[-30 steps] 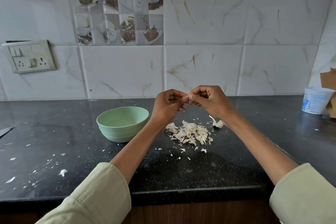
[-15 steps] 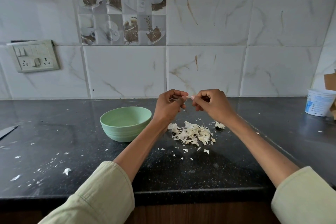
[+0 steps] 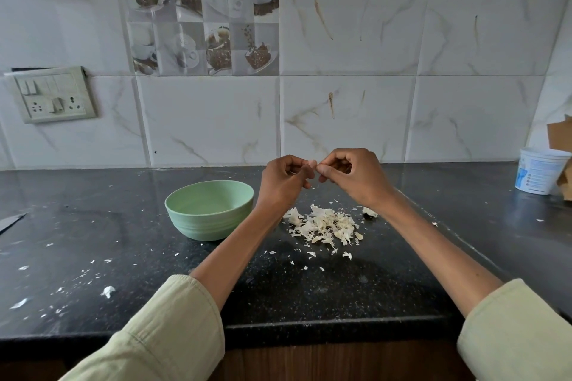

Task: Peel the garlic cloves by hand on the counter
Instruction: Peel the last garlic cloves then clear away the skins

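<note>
My left hand [image 3: 283, 184] and my right hand [image 3: 356, 176] are raised together above the black counter [image 3: 309, 294], fingers curled and fingertips meeting. Between them they pinch a small garlic clove [image 3: 342, 168], mostly hidden by the fingers. Below the hands lies a heap of pale garlic skins [image 3: 326, 226]. One more pale piece of garlic [image 3: 370, 212] sits just behind my right wrist. A light green bowl [image 3: 210, 210] stands to the left of my left forearm; its inside cannot be seen well.
White skin flakes are scattered over the counter's left part [image 3: 62, 288]. A knife tip [image 3: 10, 221] pokes in at the far left. A white tub [image 3: 540, 173] and brown cardboard [image 3: 560, 136] stand at the far right. A switch panel [image 3: 52, 94] is on the tiled wall.
Both hands stay together over the skin heap; the fingers have shifted slightly on the clove. The camera has shifted a little.
</note>
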The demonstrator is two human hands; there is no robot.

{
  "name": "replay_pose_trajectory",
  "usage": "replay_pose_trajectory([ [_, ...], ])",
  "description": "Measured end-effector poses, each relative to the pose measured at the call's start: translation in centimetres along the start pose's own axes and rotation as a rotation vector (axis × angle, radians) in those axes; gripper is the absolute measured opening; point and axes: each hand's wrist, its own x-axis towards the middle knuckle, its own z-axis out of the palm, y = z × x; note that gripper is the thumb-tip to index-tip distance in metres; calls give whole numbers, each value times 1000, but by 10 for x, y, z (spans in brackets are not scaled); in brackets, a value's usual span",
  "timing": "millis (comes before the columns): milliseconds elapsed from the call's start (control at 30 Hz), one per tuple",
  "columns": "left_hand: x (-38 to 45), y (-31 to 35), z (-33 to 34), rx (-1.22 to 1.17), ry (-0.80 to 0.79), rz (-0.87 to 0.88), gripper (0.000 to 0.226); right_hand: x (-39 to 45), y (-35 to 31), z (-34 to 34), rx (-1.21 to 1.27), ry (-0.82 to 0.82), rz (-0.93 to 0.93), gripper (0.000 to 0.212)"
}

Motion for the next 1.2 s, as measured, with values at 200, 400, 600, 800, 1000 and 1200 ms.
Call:
replay_pose_trajectory([
  [200, -4, 2, 2, -13, -4, -28, 36, -2, -3, 5, -146, 60, -99, 5],
  [400, -6, 0, 2, 2, 37, -48, 31, -5, -10, 11, -253, 54, -202, 8],
  [600, -2, 4, 3, -119, 89, -129, 26, -5, -13, 13, -174, 68, -248, 8],
  [800, -5, 10, 6, -302, 47, -199, 28, -3, -9, 10, 67, 54, -140, 8],
  [1000, -7, 15, 6, -278, 15, -159, 28, 1, 4, 5, 294, 16, -3, 17],
  [1200, -8, 14, 3, -225, -56, -123, 30, 0, 6, 4, 567, -41, 230, 20],
])
